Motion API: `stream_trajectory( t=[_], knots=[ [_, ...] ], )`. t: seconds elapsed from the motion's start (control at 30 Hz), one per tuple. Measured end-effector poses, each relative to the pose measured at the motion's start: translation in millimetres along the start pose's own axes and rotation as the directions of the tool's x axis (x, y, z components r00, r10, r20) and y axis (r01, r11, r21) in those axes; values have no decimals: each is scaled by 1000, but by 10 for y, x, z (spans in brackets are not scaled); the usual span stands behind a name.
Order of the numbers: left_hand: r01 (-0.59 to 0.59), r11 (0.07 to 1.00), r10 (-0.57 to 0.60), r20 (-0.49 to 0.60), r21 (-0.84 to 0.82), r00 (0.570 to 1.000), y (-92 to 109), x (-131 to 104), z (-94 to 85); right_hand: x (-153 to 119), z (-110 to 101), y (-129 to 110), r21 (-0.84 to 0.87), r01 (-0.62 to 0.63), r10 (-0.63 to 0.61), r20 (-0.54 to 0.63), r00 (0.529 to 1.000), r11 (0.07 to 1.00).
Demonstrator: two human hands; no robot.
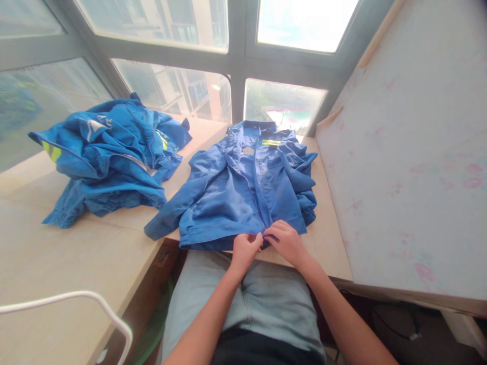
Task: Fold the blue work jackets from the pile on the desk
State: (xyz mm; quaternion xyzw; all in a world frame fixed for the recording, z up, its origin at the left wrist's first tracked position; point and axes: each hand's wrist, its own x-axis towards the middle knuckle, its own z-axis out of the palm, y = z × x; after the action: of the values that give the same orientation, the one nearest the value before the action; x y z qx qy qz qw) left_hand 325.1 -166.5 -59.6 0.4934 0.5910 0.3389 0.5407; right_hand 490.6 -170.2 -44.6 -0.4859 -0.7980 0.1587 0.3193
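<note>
A blue work jacket lies front up before me, its collar toward the window and its zip front partly parted. My left hand pinches the bottom hem by the lower end of the zipper. Right beside it, my right hand grips the hem on the other side of the front opening, fingers pressed together. The fingertips of both hands nearly meet there, and the zipper end between them is too small to make out. One sleeve stretches out to the left; the other is bunched up at the right.
A second blue jacket with yellow-green stripes lies crumpled to the left. Windows rise behind the wooden surface. A pale flowered panel walls off the right side. A white cable curves at lower left.
</note>
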Motion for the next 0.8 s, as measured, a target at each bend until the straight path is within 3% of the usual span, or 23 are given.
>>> stream_trajectory(
  t=[0.2, 0.37, 0.5, 0.8],
  knots=[
    [82, 993, -76, 71, -86, 995, 18, 38, 30, -5, 14, -20, 20, 31, -30, -37, 999, 999],
    [99, 991, -99, 5, -89, 995, 54, 37, 31, 7, 12, -54, 45, 73, -70, -67, 995, 996],
    [117, 990, -119, -26, -85, 993, 47, 30, 26, -31, 61, -90, 61, 75, -65, -155, 986, 995],
    [187, 938, -219, -82, -292, 972, 48, -4, 92, -45, 167, -135, 161, 16, 28, -271, 962, 987]
  ],
)
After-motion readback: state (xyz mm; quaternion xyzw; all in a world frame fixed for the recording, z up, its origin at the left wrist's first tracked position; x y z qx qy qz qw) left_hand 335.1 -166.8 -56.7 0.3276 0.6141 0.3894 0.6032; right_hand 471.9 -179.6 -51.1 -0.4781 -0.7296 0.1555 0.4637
